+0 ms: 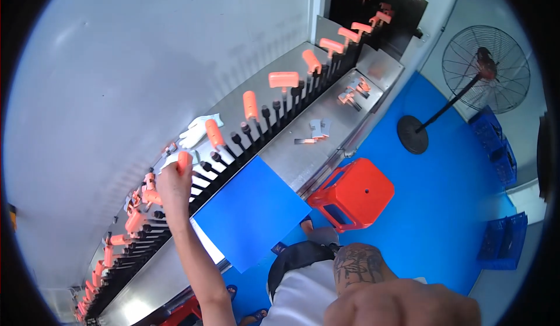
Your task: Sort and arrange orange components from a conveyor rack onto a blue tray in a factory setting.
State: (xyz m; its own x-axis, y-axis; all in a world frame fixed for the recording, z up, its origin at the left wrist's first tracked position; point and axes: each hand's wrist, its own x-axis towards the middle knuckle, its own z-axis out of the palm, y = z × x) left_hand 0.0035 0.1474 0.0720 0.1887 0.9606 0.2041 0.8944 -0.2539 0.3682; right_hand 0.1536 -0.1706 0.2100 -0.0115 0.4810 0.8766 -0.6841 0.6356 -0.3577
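Right hand (402, 309) nearest, grip unclear | left hand (173, 183) clasps 1 orange part (184, 162) near black spindles (266, 112) | likely step: seating or lifting it; next probably needs steady alignment

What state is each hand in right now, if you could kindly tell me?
Left hand: closed on an orange piece.
Right hand: cannot be told; close to the camera, its fingertips are out of sight.

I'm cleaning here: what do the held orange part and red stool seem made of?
Orange part: smooth, probably plastic, given its even colour and soft sheen, though possibly painted metal. Red stool: likely smooth moulded plastic, from its rounded, uniform body.
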